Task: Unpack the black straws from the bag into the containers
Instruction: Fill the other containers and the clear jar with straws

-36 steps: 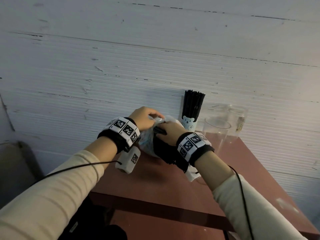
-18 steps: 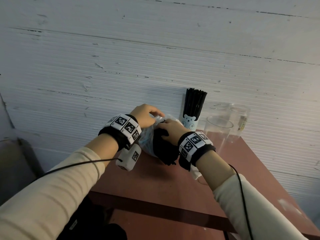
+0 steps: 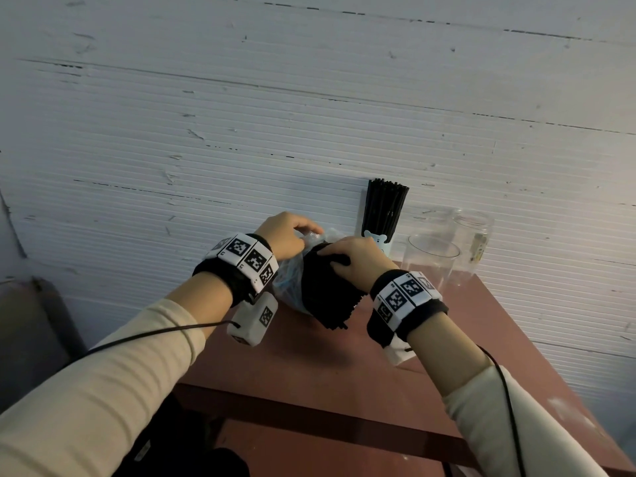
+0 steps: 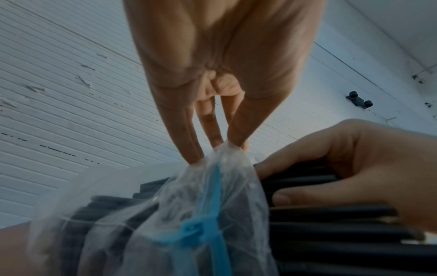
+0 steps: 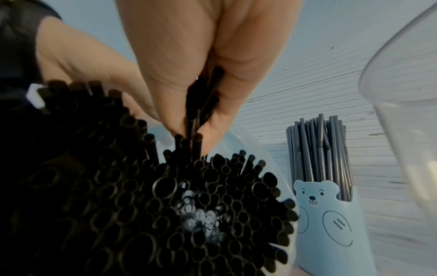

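A thin clear plastic bag (image 3: 288,281) (image 4: 208,214) with a blue zip strip holds a thick bundle of black straws (image 3: 327,294) (image 5: 189,205) above the brown table. My left hand (image 3: 290,235) (image 4: 217,147) pinches the bag's gathered top between its fingertips. My right hand (image 3: 358,258) (image 5: 194,128) grips a clump of straws at the bag's open end; their hollow ends face the right wrist camera. A blue bear-print container (image 3: 377,239) (image 5: 331,224) full of black straws stands by the wall. A clear cup (image 3: 432,263) (image 5: 406,130) stands to its right.
A clear glass jar (image 3: 473,241) stands behind the cup against the white ribbed wall. The brown table (image 3: 309,366) has its near edge below my forearms and its right edge running back to the wall. A dark object lies on the floor at lower left.
My right hand has drawn the straw bundle further out of the bag toward me, so more black straw ends show. My left hand keeps its pinch on the bag.
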Demonstrator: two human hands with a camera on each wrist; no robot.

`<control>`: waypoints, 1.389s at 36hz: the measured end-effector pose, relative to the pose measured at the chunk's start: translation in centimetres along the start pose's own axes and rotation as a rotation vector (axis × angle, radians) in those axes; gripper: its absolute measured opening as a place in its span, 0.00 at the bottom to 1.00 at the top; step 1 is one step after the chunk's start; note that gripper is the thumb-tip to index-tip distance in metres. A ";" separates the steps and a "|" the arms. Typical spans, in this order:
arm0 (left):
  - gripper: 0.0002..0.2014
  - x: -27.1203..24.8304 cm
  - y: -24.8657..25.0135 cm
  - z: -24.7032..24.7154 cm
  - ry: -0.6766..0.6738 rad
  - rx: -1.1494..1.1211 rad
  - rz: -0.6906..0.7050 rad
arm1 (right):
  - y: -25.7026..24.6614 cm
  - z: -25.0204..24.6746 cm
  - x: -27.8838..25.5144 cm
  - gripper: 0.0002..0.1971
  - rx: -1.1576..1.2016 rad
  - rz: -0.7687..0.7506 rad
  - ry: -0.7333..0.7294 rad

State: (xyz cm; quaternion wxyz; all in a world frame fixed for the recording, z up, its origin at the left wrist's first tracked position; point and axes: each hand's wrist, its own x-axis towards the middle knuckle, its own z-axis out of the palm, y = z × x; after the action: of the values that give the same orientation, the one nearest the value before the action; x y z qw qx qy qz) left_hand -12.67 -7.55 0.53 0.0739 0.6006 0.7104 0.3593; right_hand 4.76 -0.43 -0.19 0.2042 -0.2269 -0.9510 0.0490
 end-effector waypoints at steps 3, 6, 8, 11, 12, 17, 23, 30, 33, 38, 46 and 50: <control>0.17 -0.7 0.3 0.1 -0.020 -0.009 0.029 | 0.5 -0.8 -1.0 0.18 0.030 0.008 0.009; 0.19 -1.6 0.8 0.5 -0.016 0.034 0.069 | 1.1 -2.0 -2.7 0.17 0.060 0.005 0.014; 0.23 -2.0 1.3 0.9 -0.005 0.095 0.123 | 1.5 -2.8 -3.8 0.17 0.084 0.013 0.016; 0.33 -2.4 2.8 2.0 -0.046 0.173 0.212 | 1.8 -4.0 -5.3 0.17 0.092 0.019 0.007; 0.36 -2.3 3.3 2.5 -0.056 0.199 0.238 | 1.7 -4.3 -5.7 0.17 0.082 0.019 0.002; 0.37 -1.4 5.7 5.1 -0.181 0.344 0.336 | 1.5 -5.8 -7.6 0.17 0.057 -0.010 -0.006; 0.10 -1.5 7.8 6.3 -0.131 0.362 0.344 | 1.7 -8.1 -9.6 0.16 0.143 -0.042 0.035; 0.13 -1.7 10.2 5.8 -0.052 -0.146 0.250 | 0.4 -12.7 -10.6 0.19 0.291 -0.012 0.260; 0.15 -2.0 12.0 6.0 -0.059 -0.309 0.235 | -0.2 -13.6 -10.2 0.19 0.335 -0.046 0.459; 0.17 -2.9 13.9 7.7 -0.214 -0.576 0.191 | -1.0 -13.6 -9.1 0.24 0.359 -0.138 0.577; 0.12 -3.8 11.8 11.8 -0.371 -0.713 0.043 | 1.6 -9.2 -9.1 0.12 0.071 -0.060 0.287; 0.15 -3.8 11.4 12.3 -0.350 -0.714 0.013 | 2.0 -8.3 -9.3 0.13 0.098 -0.065 0.286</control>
State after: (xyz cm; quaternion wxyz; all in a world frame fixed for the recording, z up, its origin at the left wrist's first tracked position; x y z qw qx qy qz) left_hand 4.05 -5.55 -2.87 0.3957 0.5937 0.5138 0.4763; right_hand 16.60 -2.87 3.62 0.3500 -0.1905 -0.9154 0.0561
